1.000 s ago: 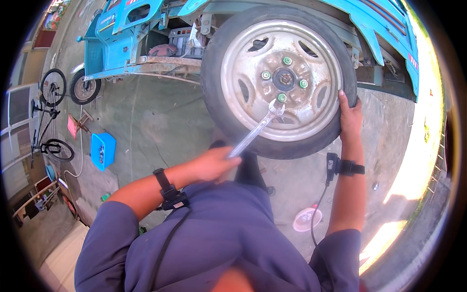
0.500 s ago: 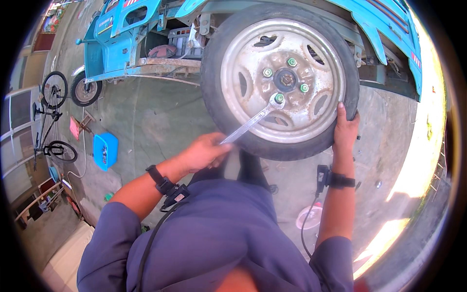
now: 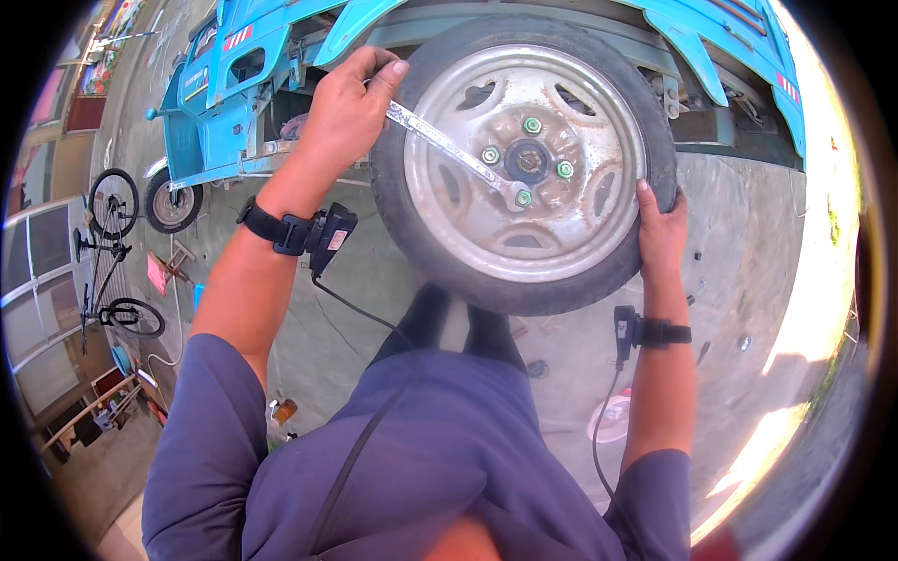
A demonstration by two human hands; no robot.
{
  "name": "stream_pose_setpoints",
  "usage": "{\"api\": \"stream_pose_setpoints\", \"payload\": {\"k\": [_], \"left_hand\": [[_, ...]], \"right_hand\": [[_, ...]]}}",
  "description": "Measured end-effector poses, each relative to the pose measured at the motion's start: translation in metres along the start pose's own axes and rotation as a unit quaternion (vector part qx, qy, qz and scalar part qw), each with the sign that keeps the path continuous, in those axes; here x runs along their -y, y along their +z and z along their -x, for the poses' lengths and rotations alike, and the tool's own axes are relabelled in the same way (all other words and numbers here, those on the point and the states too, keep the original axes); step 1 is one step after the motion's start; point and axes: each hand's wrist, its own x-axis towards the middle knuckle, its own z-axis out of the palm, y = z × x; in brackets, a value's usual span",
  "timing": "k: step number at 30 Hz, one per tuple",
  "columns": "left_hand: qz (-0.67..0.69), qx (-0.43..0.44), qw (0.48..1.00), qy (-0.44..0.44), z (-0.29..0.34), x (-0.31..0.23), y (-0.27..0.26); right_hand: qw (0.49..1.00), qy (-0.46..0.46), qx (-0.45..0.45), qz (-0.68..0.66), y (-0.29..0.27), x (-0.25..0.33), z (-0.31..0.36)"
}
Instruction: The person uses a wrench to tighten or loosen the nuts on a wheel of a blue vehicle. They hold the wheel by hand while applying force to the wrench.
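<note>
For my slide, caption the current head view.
Left hand holding a wrench to the lowest green nut on a wheel, right hand on its tyre.

Wheel (image 3: 527, 163): before the cargo tricycle (image 3: 355, 26)
Wrench (image 3: 449, 148): at lowest lug nut (image 3: 524, 198)
Bicycle (image 3: 119, 251): far left
Basin (image 3: 613, 419): right of torso (image 3: 412, 439)

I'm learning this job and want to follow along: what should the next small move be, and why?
Probably ease the wrench slightly further clockwise: its head is at the bottom nut, its far end has swung from lower left to upper left, the left hand is at that end, and the right hand on the tyre could help steady it.
</note>
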Motion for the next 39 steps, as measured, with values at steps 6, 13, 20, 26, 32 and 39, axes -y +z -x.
{"api": "stream_pose_setpoints", "payload": {"k": [6, 13, 20, 26, 32, 39], "left_hand": [[0.092, -0.027, 0.99, -0.1, -0.02, 0.0, 0.011], [0.457, -0.139, 0.839, -0.262, -0.019, 0.009, 0.036], [0.405, -0.034, 0.91, -0.085, -0.032, -0.022, 0.051], [0.19, 0.114, 0.975, -0.001, -0.087, -0.077, 0.088], [0.2, 0.335, 0.919, 0.055, -0.074, -0.15, 0.172], [0.051, 0.396, 0.856, 0.328, 0.077, -0.173, 0.21]], "right_hand": [[0.999, -0.023, -0.035, -0.008, 0.008, -0.01, 0.014], [0.999, -0.02, -0.027, 0.005, 0.003, -0.007, 0.0], [0.999, -0.036, -0.005, -0.006, -0.001, -0.004, -0.014], [0.998, -0.058, 0.021, 0.024, -0.006, 0.001, -0.028], [0.995, -0.062, 0.049, 0.058, -0.006, 0.025, -0.024], [0.995, -0.024, 0.094, 0.002, -0.009, 0.034, -0.023]]}}
